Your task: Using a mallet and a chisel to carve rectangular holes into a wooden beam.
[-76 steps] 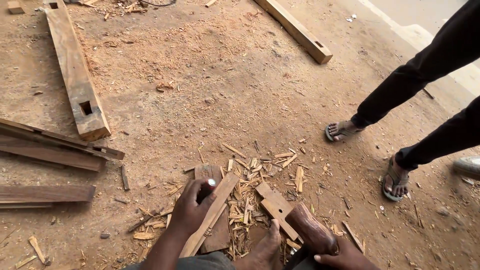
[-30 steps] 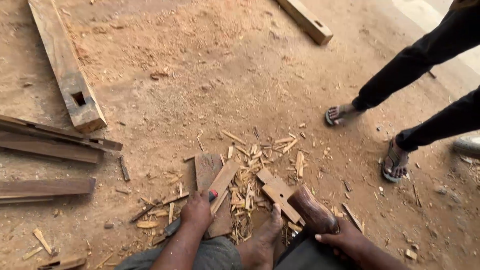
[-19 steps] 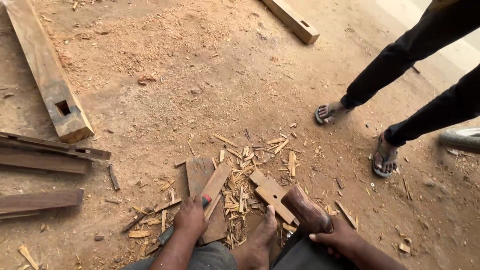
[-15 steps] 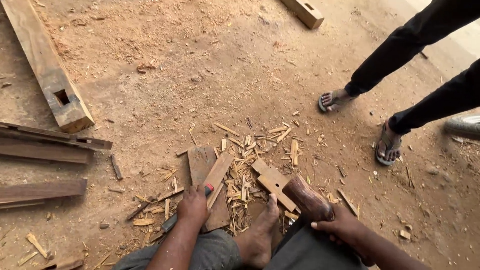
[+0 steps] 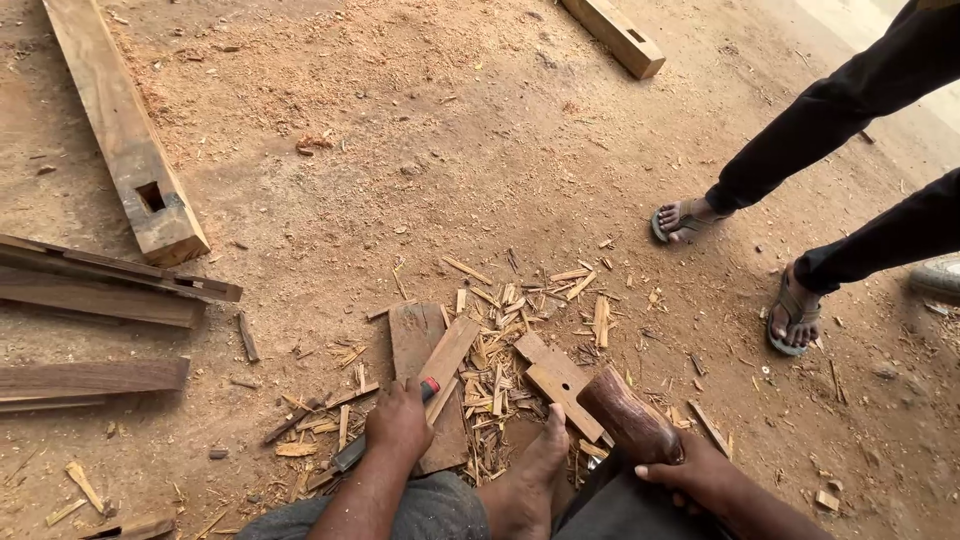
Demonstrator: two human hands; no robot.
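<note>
My left hand [image 5: 398, 425] is closed around a chisel [image 5: 430, 386] with a red-tipped handle. Its metal end sticks out low on the left, over the near end of a flat brown board [image 5: 415, 335]. A narrow wooden strip [image 5: 450, 350] lies slanted across that board. My right hand [image 5: 700, 475] grips the handle of a dark wooden mallet [image 5: 628, 412], whose head hangs just above a notched pale wood piece [image 5: 553, 378]. My bare foot [image 5: 535, 468] rests beside that piece, among wood chips [image 5: 500, 330].
A long beam with a square mortise [image 5: 125, 130] lies at the upper left, with stacked planks [image 5: 90, 290] below it. Another beam [image 5: 615, 35] sits at the top. A standing person's sandalled feet [image 5: 685, 220] [image 5: 795, 315] are at the right, on the dirt floor.
My left hand has slid back along the board toward me with the chisel. The mallet stays low beside my foot. The camera has shifted slightly.
</note>
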